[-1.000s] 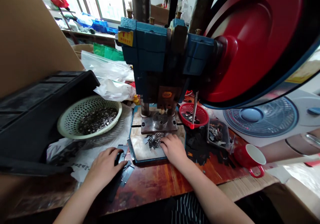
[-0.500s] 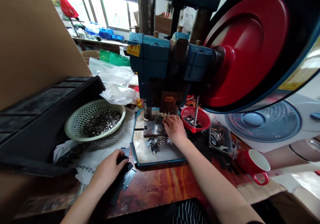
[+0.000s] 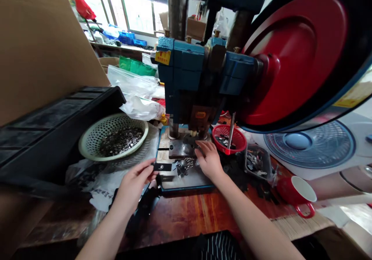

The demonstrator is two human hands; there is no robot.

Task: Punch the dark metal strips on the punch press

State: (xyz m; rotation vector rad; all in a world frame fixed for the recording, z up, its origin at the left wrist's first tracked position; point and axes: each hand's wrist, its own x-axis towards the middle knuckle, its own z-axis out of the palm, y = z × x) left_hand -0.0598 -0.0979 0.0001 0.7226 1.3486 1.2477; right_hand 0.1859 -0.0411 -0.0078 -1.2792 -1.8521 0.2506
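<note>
Black strip (image 3: 165,167) — pinched at one end in the left hand (image 3: 132,184), apparently to leave its far end free, over the press base (image 3: 186,180). Right hand (image 3: 211,163) — fingers bent at the metal block (image 3: 177,149); whether it holds anything, cannot tell.

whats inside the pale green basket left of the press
The basket holds a heap of small dark and shiny pieces; they hide whatever lies underneath.

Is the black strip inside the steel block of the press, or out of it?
Out: the left hand holds the strip by one end, and its free end shows clear of the block.
</note>
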